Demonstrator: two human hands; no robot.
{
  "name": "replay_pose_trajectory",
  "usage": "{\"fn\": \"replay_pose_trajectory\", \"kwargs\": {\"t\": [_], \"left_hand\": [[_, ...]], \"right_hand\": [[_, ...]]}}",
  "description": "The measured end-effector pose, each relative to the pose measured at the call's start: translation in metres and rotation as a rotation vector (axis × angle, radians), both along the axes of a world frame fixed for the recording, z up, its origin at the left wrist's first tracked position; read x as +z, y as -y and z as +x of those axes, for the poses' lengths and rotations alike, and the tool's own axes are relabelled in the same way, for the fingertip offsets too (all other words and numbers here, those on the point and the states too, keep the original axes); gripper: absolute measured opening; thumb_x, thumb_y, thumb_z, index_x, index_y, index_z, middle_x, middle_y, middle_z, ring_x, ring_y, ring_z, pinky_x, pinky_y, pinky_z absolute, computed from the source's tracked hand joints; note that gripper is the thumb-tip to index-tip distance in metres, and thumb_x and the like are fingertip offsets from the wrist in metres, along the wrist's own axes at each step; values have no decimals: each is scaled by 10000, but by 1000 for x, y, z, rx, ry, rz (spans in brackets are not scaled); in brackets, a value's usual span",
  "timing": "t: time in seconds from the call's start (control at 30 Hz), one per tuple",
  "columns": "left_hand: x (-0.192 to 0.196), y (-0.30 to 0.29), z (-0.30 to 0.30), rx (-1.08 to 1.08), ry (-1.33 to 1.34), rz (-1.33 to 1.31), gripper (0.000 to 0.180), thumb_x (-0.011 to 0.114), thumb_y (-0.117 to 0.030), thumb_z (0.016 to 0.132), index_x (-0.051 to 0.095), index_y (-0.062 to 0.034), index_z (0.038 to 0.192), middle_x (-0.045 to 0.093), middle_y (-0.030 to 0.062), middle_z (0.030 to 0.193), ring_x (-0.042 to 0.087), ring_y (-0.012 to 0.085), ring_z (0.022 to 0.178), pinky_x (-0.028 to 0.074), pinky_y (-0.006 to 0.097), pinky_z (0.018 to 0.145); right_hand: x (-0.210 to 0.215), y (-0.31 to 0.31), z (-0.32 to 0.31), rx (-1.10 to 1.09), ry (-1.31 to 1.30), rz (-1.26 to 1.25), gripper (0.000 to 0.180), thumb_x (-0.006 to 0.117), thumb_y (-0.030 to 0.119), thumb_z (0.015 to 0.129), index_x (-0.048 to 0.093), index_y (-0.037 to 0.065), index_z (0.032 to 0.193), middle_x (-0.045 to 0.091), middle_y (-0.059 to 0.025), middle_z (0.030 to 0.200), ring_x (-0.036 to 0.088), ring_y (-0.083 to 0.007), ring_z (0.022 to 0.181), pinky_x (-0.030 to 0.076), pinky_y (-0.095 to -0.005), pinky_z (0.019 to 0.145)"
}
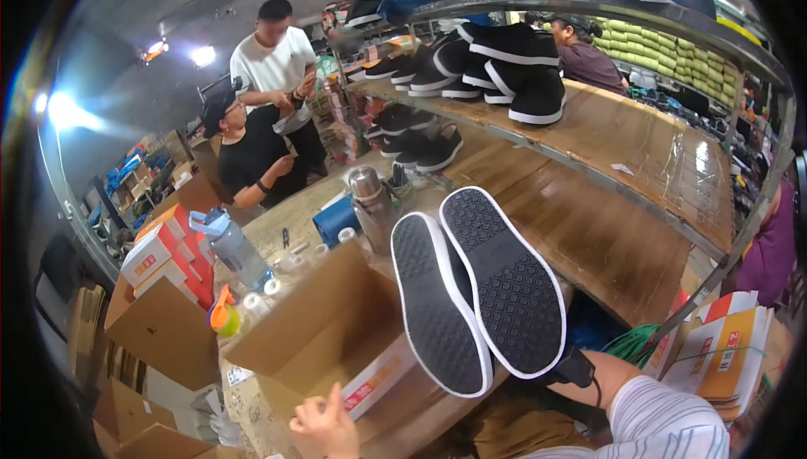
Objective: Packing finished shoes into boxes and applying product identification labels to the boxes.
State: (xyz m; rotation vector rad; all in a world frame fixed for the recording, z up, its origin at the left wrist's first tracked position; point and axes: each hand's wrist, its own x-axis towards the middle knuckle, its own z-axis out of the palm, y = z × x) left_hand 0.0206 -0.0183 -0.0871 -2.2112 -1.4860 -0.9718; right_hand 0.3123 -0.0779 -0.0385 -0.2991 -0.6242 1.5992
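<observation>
A pair of black shoes with white edges (pixel 504 291) is raised in front of me, their dark patterned soles turned toward me. My right forearm (pixel 612 379) reaches up behind them from the lower right, and that hand is hidden by the shoes it holds up. Lower left, my left hand (pixel 326 427) has its fingers apart, one pointing up. It is beside a white and orange shoebox (pixel 378 379), whose edge shows in an open brown carton (pixel 336 312); whether they touch I cannot tell.
A metal rack (pixel 580 146) with black shoes stands ahead and right. On the worktable are a steel thermos (pixel 367 194), a blue water bottle (pixel 235 249) and an orange scoop (pixel 223 312). Folded shoeboxes (pixel 723 358) lie right. Two people (pixel 261 106) are at the far left; others stand behind the rack.
</observation>
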Motion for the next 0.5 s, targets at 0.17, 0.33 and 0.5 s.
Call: {"fn": "replay_pose_trajectory", "kwargs": {"t": [0.17,0.33,0.5], "left_hand": [[12,16,25,-49,-4,-20,244,675,-209,765,699,-140,998,550,55,895,504,220,887,359,378,814],[44,27,60,-727,1255,-963,419,524,-236,937,497,79,1212,594,95,1038,528,149,977,407,277,869],[73,4,38,-517,729,-186,307,591,-141,874,553,24,1130,622,160,968,595,288,879,461,355,790]], "right_hand": [[-13,-11,-34,33,18,-13,323,495,197,941,533,17,1205,628,-105,1060,625,-170,879,514,-302,797],[-12,-8,-55,-3,45,-36,341,494,203,939,516,13,1222,618,-118,1093,623,-179,911,513,-312,818],[-10,-3,-51,-179,-148,-178,392,466,223,941,467,-11,1256,570,-157,1182,576,-234,1055,488,-355,898]]}}
